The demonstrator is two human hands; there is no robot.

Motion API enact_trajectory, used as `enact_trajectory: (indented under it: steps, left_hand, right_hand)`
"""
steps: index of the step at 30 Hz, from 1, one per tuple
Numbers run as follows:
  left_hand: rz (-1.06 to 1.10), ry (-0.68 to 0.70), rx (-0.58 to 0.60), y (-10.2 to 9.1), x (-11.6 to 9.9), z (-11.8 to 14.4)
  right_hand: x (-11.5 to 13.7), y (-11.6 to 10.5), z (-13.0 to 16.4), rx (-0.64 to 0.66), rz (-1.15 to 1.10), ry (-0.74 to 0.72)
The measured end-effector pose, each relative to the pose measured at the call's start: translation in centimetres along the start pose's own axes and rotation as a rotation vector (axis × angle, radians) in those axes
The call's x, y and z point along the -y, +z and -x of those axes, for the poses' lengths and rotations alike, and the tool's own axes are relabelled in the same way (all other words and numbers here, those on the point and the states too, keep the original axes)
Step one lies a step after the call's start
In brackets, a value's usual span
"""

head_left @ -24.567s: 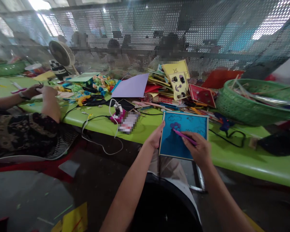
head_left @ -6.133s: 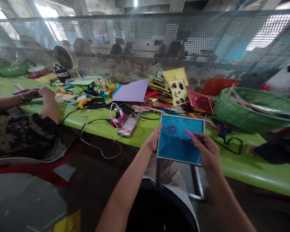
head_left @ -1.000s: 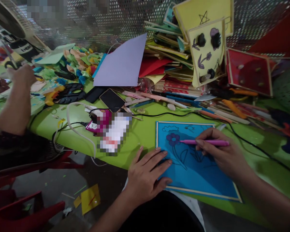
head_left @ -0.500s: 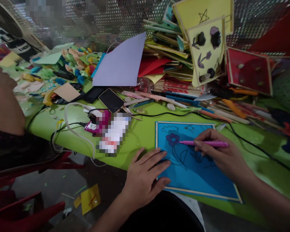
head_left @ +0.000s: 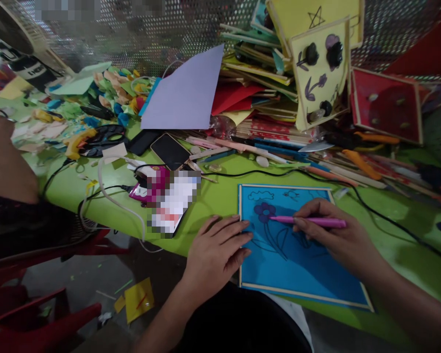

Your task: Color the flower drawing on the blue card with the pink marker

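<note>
Colouring the purple flower (head_left: 264, 211) on the blue board (head_left: 275, 272), at four o'clock in view, seems in hand. The pink pen (head_left: 318, 222) is gripped by the right hand (head_left: 332, 231), the board's nine-o'clock edge touched by the flat left hand (head_left: 213, 250); short strokes seem needed.

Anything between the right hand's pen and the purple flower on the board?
Nothing visible: the pen has its tip at the purple flower; the left hand lies aside, over the edge of the blue board.

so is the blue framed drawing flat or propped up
Flat: the blue framed drawing lies face up on the green table, left hand on its left edge.
</note>
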State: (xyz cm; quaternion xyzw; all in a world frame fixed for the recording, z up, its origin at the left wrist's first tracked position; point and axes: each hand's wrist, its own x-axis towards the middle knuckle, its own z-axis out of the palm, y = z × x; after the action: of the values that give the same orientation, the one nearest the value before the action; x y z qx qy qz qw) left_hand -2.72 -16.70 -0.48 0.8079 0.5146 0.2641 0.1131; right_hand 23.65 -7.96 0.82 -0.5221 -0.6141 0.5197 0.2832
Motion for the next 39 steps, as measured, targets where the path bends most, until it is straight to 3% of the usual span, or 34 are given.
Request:
enact_trajectory:
  steps: [25,33,39]
  left_hand:
    - [0.012,0.000,-0.028,0.04,-0.03,0.04]
    - [0.025,-0.008,-0.014,0.14,0.04,0.18]
    - [0.020,-0.003,-0.026,0.07,0.03,0.10]
  right_hand:
    - [0.47,0.11,-0.25,-0.115,0.020,-0.094]
    - [-0.06,-0.12,-0.14,-0.056,0.036,-0.066]
    - [0.34,-0.02,-0.13,-0.110,0.019,-0.091]
